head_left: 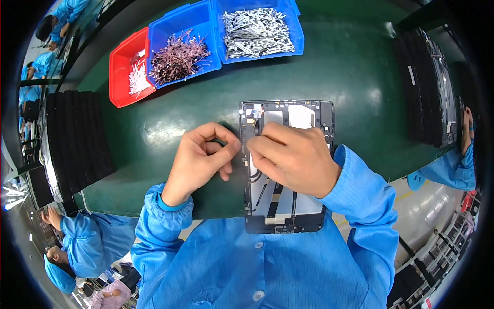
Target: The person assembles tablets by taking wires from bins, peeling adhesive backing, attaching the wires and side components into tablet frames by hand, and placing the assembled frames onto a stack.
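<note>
An opened tablet housing (pixel 315 222), black-framed with pale inner panels and dark cables, lies on the green table and reaches over its front edge. My right hand (pixel 296 159) is above its upper half, thumb and fingertips pinched together at the left side; what they pinch is too small or hidden to make out. Just left of the housing, my left hand (pixel 203 159) is raised with thumb and index finger pressed together near its edge. Anything between those fingertips cannot be made out. Part of the housing's middle is covered by my right hand.
At the back stand a red bin (pixel 117 77) of white strips, a blue bin (pixel 213 44) of brownish small parts and a blue bin (pixel 297 38) of silvery strips. Black stacks flank the table, left (pixel 77 139) and right (pixel 424 87). Co-workers sit at both sides.
</note>
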The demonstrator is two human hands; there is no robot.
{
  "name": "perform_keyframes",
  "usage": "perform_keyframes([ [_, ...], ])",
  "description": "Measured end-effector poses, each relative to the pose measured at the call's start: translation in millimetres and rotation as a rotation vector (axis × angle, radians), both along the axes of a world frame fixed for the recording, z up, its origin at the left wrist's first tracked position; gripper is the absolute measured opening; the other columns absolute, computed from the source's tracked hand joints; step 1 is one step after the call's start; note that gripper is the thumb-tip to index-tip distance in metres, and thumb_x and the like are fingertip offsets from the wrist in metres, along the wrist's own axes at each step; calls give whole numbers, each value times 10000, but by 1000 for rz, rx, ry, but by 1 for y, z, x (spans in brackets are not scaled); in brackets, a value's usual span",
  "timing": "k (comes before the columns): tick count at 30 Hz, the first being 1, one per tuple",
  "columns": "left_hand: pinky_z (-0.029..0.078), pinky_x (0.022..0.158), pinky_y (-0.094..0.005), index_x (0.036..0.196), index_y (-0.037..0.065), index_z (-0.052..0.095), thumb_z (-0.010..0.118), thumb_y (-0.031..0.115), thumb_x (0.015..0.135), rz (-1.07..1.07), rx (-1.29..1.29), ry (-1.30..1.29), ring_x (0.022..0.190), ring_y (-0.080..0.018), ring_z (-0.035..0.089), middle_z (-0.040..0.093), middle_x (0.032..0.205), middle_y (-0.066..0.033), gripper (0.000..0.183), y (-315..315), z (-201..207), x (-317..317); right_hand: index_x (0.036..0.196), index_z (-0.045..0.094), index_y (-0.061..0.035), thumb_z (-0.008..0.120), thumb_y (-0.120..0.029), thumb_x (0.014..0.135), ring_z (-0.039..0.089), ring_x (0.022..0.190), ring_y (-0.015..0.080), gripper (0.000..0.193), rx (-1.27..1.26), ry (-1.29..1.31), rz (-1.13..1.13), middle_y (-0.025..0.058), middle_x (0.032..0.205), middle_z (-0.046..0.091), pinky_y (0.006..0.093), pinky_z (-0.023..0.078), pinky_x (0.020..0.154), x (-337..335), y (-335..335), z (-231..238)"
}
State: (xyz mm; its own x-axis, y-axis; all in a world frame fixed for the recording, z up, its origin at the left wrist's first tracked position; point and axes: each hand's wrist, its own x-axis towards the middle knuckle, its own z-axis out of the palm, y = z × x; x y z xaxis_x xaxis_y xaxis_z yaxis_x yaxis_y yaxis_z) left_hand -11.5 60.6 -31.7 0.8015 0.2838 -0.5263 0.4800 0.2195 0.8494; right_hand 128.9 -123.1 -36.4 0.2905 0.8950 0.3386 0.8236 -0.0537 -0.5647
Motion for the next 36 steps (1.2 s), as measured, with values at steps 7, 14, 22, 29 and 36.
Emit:
perform_keyframes([
  [7, 548, 509, -244, 982, -40, 638, 699, 2, 959, 22, 29, -4, 605, -89, 662, 680, 837, -69, 78, -3, 1, 1, 905, 727, -121, 785, -117, 801, 647, 599, 177, 119, 20, 6, -7, 9, 796, 575, 331, 513, 489, -1, 2, -3],
  [14, 535, 508, -244, 958, -28, 627, 696, 6, 954, 17, 46, 17, 588, -97, 662, 681, 829, -75, 78, -5, 2, 3, 899, 732, -118, 790, -106, 793, 651, 598, 174, 122, 23, -13, -16, 9, 794, 581, 328, 516, 484, -1, 2, -4],
  [22, 530, 518, -248, 910, -21, 600, 700, 7, 934, 43, 54, 10, 596, -113, 677, 682, 835, -83, 107, -7, 0, 5, 885, 732, -104, 789, -74, 785, 646, 591, 184, 119, 34, 13, -25, 13, 793, 591, 330, 517, 485, -2, 3, -4],
  [29, 543, 525, -257, 912, -20, 597, 704, -1, 907, 24, 44, -14, 615, -130, 696, 680, 854, -88, 109, -4, -7, 3, 851, 702, -75, 773, -44, 804, 660, 581, 194, 91, 7, 112, -103, 34, 780, 634, 321, 517, 493, -5, -2, -3],
  [36, 524, 477, -233, 999, 20, 559, 747, 36, 949, -39, 67, -47, 597, -98, 670, 670, 904, -54, 195, -1, -3, 6, 799, 666, -91, 717, -146, 817, 671, 634, 360, 77, -120, 117, -228, 108, 806, 637, 458, 554, 562, -13, 3, 5],
])
